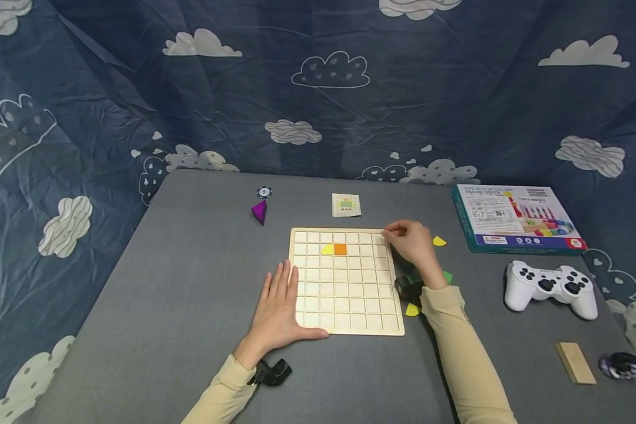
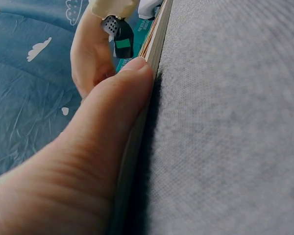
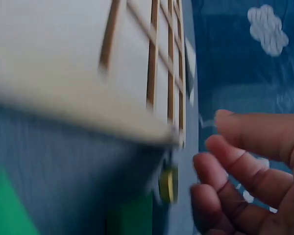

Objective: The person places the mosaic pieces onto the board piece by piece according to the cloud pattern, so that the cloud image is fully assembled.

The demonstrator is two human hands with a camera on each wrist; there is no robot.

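Note:
A pale wooden grid board [image 1: 350, 288] lies on the grey table, with a yellow piece [image 1: 327, 249] and an orange square [image 1: 340, 249] side by side in its upper cells. Along the board's left edge rests my left hand [image 1: 275, 306], fingers straight, its thumb [image 2: 117, 98] stretched along the near edge. My right hand [image 1: 414, 244] is by the far right corner. Its fingers [image 3: 250, 166] are loosely bent with nothing visible between them. Beside the board's right edge lie a yellow piece [image 1: 439, 241], a green piece [image 1: 447, 277] and another yellow piece [image 1: 413, 310], partly hidden by the right wrist.
Behind the board lie a small pattern card [image 1: 346, 205], a purple pyramid-like piece [image 1: 259, 212] and a round chip [image 1: 264, 192]. To the right are a boxed set [image 1: 519, 218], a white game controller [image 1: 551, 287], a wooden block [image 1: 576, 363] and a dark purple-patterned object [image 1: 628, 365].

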